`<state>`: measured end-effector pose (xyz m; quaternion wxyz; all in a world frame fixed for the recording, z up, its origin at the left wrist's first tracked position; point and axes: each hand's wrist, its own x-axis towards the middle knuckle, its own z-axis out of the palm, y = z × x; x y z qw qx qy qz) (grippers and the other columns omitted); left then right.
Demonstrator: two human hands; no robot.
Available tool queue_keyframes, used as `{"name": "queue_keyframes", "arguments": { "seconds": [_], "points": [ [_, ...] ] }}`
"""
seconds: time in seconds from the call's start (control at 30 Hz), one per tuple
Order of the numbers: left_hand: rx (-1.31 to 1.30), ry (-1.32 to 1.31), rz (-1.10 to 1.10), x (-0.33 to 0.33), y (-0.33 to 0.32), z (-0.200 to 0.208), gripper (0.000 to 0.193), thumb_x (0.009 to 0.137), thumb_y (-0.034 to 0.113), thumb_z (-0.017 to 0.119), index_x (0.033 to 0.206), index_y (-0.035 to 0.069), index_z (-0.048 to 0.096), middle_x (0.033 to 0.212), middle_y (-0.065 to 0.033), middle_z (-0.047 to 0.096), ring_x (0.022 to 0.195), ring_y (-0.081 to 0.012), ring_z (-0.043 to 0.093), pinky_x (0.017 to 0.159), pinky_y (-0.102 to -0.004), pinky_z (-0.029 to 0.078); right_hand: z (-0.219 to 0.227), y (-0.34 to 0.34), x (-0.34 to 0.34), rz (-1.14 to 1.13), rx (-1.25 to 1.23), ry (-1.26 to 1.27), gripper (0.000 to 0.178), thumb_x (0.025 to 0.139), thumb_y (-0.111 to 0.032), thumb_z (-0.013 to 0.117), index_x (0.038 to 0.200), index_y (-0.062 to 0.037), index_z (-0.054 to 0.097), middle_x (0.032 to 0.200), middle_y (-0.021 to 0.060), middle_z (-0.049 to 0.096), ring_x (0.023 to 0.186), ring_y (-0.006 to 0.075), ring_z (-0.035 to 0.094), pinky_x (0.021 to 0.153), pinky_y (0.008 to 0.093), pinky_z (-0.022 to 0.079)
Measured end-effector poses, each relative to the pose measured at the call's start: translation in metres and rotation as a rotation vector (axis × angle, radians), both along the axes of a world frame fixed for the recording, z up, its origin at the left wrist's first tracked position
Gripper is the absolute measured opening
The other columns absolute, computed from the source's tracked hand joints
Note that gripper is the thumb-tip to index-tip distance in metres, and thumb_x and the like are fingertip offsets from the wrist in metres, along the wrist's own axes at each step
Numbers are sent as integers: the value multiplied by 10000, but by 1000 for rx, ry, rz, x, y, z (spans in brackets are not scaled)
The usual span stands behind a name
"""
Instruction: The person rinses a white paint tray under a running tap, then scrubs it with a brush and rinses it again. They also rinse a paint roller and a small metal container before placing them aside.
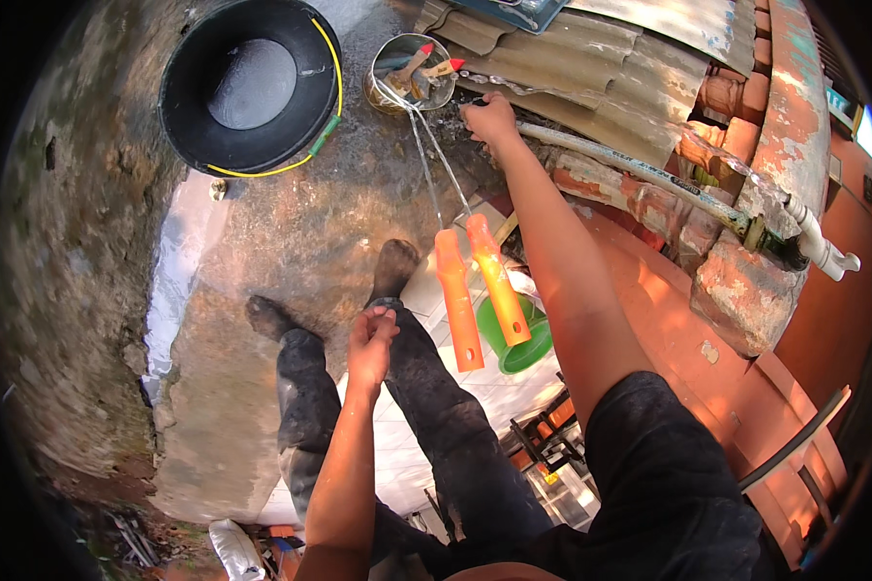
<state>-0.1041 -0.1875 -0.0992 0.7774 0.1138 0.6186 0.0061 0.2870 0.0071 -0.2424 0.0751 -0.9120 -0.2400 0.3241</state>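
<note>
My right hand [490, 120] is stretched forward to the edge of the corrugated sheets, just right of a metal can [383, 95]. Its fingers are curled; whatever they grip, if anything, is hidden. In the can stand two paintbrushes [422, 64] with red-tipped handles. Wire shafts of two paint rollers hang over the can's near rim, ending in orange handles [459, 300] that point toward me. My left hand [370, 347] hovers over my knee, fingers loosely curled in, with nothing visible in them.
A black bucket [189, 107] with a yellow handle stands at far left, near a small metal fitting [218, 188]. Corrugated sheets [591, 73], a pipe [639, 172] and broken brickwork [746, 290] line the right. Below the ledge sits a green bucket [528, 353] on pale tiles.
</note>
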Motion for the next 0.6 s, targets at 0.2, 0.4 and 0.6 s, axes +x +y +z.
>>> {"name": "queue_keyframes", "arguments": {
  "seconds": [0.2,0.4,0.6],
  "points": [
    [119,59,88,-15,-1,10,290,1027,255,678,1214,38,634,1076,-54,704,980,-165,696,899,-298,505,47,-51,-38,8,339,-200,330,790,-73,784,702,-71,466,681,51,533,610,167,472,570,355,426],
    [573,326,119,-133,24,51,215,882,38,813,1011,33,641,743,50,517,651,-31,449,600,-190,387,174,-114,-48,257,537,126,214,814,-63,762,1015,-14,705,940,113,710,763,243,640,711,370,543],
    [706,338,-456,-247,173,276,1048,835,-41,761,1704,118,196,1768,-194,133,1603,-339,241,1148,-461,455,370,-160,-105,34,675,141,882,889,-89,764,1657,-145,334,1530,171,552,1189,250,690,932,371,580]
  ]
}}
